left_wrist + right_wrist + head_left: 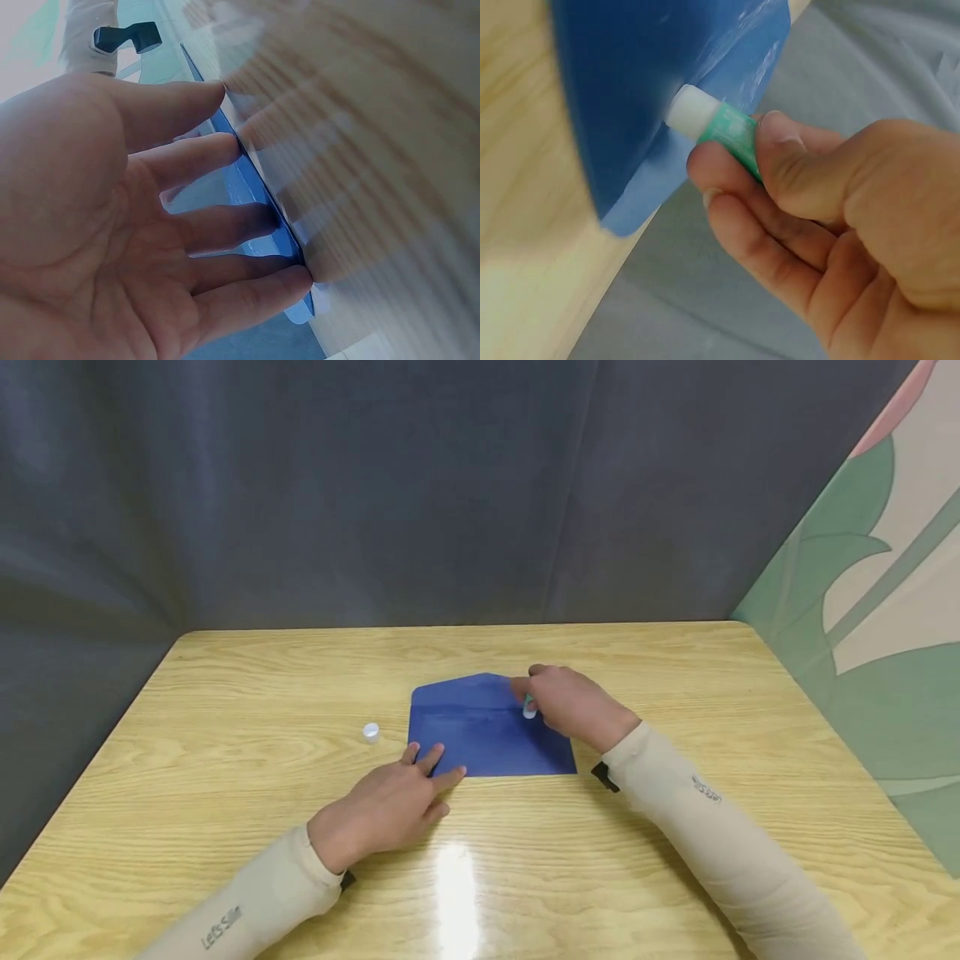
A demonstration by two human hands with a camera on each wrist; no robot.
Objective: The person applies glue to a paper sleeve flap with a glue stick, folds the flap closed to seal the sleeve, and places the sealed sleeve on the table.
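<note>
A blue envelope point(480, 745) lies on the table with its flap point(457, 693) unfolded away from the person. My right hand point(573, 700) pinches a green and white glue stick point(727, 131) between thumb and fingers, over the right part of the flap. In the right wrist view the white end of the stick is right at the blue paper, and whitish streaks show on the flap. With fingers spread, my left hand point(390, 802) rests its fingertips on the envelope's lower left edge. Left of the envelope sits a small white cap point(371, 732).
The wood-grain table point(247, 710) extends on all sides of the envelope. A dark curtain point(375, 493) hangs behind it and to the left. On the right is a cloth with a green and pink leaf pattern point(862, 610).
</note>
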